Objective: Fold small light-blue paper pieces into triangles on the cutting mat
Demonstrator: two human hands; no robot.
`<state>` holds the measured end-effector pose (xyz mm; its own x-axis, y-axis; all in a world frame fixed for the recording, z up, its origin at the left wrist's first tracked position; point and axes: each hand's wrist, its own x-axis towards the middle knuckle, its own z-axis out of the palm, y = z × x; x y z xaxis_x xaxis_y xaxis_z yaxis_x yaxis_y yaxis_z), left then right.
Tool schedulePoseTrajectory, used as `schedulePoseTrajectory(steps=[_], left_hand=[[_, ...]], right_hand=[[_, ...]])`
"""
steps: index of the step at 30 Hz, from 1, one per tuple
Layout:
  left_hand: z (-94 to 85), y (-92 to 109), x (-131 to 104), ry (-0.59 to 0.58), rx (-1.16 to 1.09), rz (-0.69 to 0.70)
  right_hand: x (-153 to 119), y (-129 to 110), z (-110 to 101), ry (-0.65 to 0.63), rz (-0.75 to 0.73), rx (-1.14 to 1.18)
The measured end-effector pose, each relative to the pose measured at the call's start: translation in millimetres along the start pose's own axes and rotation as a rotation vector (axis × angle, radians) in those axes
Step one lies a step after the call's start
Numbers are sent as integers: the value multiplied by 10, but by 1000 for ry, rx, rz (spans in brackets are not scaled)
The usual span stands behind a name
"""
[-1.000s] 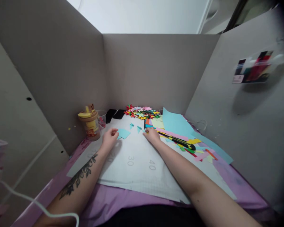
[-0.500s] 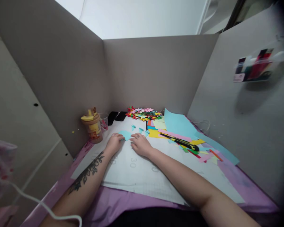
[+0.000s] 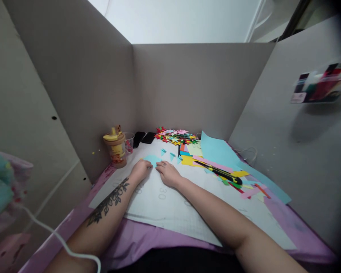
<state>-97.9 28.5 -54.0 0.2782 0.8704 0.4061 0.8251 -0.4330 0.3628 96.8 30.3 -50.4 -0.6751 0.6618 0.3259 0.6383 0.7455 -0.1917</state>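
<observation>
A light blue paper piece point(image 3: 152, 159) lies on the white sheet point(image 3: 159, 212), between and just beyond my hands. My left hand point(image 3: 141, 170) has its curled fingertips closed on the paper's near left edge. On the right side of the same paper, my right hand point(image 3: 167, 172) presses its fingertips at the edge, fingers together. Small folded light blue pieces point(image 3: 172, 156) stand just beyond my right hand. A black and yellow cutter point(image 3: 221, 173) rests on coloured paper strips to the right.
Many folded paper stars point(image 3: 176, 136) are piled at the back. A lidded cup point(image 3: 115, 149) and a clear cup point(image 3: 129, 142) stand at the left, near two dark phones point(image 3: 148, 138). Large blue paper point(image 3: 218, 149) lies at the right, and grey partitions surround the table.
The camera view has shifted slightly, so the scene appears further right. My hands stay at the blue paper, with my left fingers a little more curled in at its near edge.
</observation>
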Motion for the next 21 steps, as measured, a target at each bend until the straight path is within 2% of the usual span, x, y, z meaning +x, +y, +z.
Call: schedulePoseTrajectory(steps=[7,21], left_hand=[[-6,10,9,-17,18,-22],[-25,25,13,-19,72,-32]], right_hand=[[14,45,48,40,-24,52],[56,28,14,-86,26,2]])
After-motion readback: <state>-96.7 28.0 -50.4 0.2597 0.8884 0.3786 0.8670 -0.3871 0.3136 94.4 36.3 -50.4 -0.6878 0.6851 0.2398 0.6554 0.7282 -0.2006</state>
